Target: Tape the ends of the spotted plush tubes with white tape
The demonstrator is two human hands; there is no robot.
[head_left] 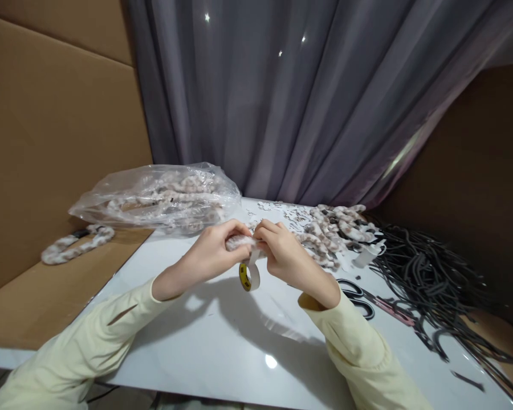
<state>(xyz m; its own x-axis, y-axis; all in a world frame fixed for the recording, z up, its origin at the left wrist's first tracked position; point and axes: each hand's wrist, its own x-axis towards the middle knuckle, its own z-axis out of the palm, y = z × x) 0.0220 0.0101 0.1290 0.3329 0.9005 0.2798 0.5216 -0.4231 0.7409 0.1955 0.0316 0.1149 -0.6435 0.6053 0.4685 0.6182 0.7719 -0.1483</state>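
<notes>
My left hand [217,248] is closed around a fluffy white-and-brown plush strip [238,242] above the middle of the table. Close beside it, my right hand [285,254] pinches at the same spot, its fingertips pressed together near the strip's end. From between the hands hangs a roll of tape [248,277] with a yellow inner core, its pale tail running up to the strip. My right fingers hide where the tape meets the plush, so I cannot make out exactly what they pinch.
A clear plastic bag [162,196] of plush loops lies back left, with one loose loop [77,245] on cardboard. Plush pieces [337,228], a small white bottle [368,254], black-handled scissors [357,296] and a tangle of black cords [427,279] lie right. Paper scraps [290,215] litter the back.
</notes>
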